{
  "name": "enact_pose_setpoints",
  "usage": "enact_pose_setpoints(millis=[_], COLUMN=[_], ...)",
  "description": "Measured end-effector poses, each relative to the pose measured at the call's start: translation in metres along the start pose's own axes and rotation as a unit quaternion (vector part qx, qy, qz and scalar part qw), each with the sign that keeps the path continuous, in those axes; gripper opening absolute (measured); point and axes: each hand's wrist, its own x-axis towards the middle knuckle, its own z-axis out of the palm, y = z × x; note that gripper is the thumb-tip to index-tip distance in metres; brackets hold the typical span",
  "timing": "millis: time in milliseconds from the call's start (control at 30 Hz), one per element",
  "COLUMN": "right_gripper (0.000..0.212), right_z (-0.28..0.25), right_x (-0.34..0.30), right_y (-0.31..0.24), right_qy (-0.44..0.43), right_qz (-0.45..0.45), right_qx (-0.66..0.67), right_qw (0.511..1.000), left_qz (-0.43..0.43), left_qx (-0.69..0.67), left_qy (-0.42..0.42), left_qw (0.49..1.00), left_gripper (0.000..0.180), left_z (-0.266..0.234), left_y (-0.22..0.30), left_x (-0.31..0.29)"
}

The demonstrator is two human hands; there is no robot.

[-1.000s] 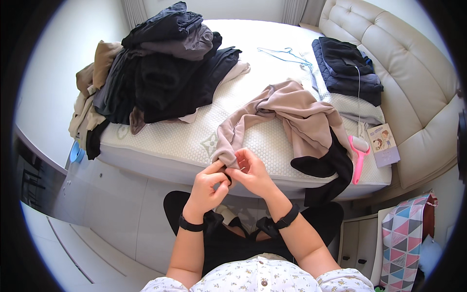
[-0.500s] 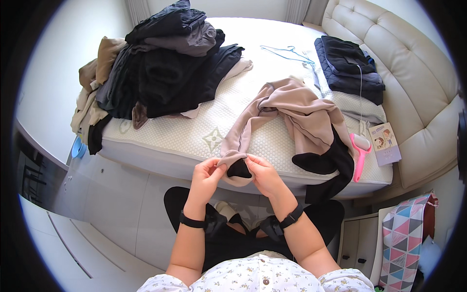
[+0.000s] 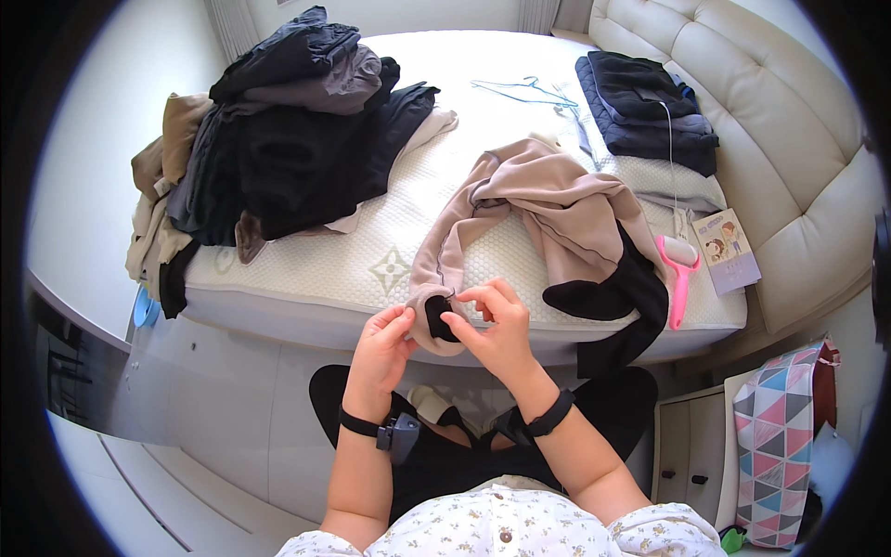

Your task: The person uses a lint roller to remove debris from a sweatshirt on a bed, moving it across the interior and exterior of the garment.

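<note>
A dusty-pink garment [image 3: 566, 200] with black parts and exposed dark seams lies crumpled over the bed's near edge. One sleeve stretches toward me, its round end turned so that the black opening faces up. My left hand [image 3: 382, 342] is closed on the left rim of this sleeve end, pinching the cloth between thumb and fingers. At the opening's right side is my right hand [image 3: 497, 325], thumb and index finger parted, their tips close to the rim and over the black inside. Whether those tips touch the cloth is hard to make out.
A pink-handled lint roller [image 3: 680, 278] and a booklet [image 3: 727, 249] lie right of the garment. Dark folded clothes [image 3: 650, 121] sit by the padded headboard [image 3: 789, 139]. A tall clothes heap [image 3: 288, 158] covers the bed's left; blue hangers [image 3: 524, 91] lie farther back.
My right hand has let go of the rim and spread its thumb and index finger at the opening. The left hand still pinches the sleeve end. The whole view has shifted slightly.
</note>
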Motion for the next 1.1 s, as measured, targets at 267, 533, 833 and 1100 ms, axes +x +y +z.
enact_pose_setpoints(millis=[267, 533, 833, 1100], right_gripper=[0.015, 0.022, 0.018, 0.019], right_z=[0.003, 0.003, -0.003, -0.017], right_x=[-0.004, -0.015, -0.017, -0.011], right_y=[0.022, 0.022, 0.032, 0.038], right_qy=[-0.094, -0.216, -0.206, -0.115], right_qz=[0.063, 0.179, 0.188, 0.248], right_qx=[-0.028, 0.059, 0.066, 0.159], right_qw=[0.993, 0.958, 0.958, 0.949], left_qz=[-0.025, -0.022, -0.023, 0.025], left_qx=[-0.080, -0.094, -0.038, 0.020], left_qy=[-0.051, -0.034, -0.046, -0.002], left_qw=[0.995, 0.995, 0.998, 0.999], left_gripper=[0.022, 0.025, 0.024, 0.020], left_z=[0.004, -0.001, 0.014, -0.006], left_y=[-0.005, -0.009, -0.008, -0.007], left_x=[0.005, 0.007, 0.004, 0.007])
